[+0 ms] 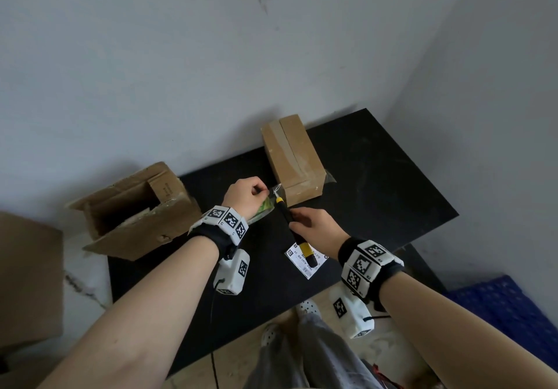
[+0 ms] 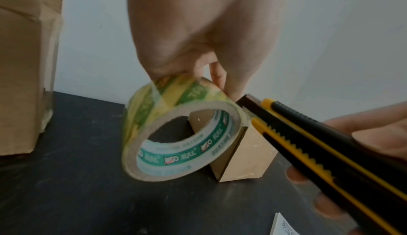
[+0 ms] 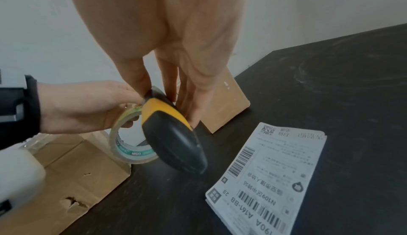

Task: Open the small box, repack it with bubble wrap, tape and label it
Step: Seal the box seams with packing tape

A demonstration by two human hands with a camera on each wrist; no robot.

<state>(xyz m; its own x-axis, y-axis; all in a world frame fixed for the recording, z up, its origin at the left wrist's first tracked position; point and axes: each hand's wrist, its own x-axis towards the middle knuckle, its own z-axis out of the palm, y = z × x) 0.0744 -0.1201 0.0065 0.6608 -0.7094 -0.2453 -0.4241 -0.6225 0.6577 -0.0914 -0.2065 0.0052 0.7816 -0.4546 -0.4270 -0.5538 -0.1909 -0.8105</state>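
Observation:
A small brown cardboard box (image 1: 291,159) lies closed on the black table (image 1: 377,183), with clear tape along its top. My left hand (image 1: 246,197) grips a roll of clear tape (image 2: 176,130) just in front of the box's near end, and a strip of tape runs from the roll to the box. My right hand (image 1: 314,227) grips a black and yellow utility knife (image 1: 297,231), its tip (image 2: 244,99) at the strip between roll and box. The roll (image 3: 130,144) and the knife (image 3: 174,134) also show in the right wrist view. A stack of shipping labels (image 3: 270,174) lies under the knife's back end.
A larger open cardboard box (image 1: 136,210) stands at the table's left edge. Another carton (image 1: 27,274) sits on the floor at far left, and a blue crate (image 1: 507,313) at lower right. A grey wall runs behind the table. My legs and shoes (image 1: 305,307) are below.

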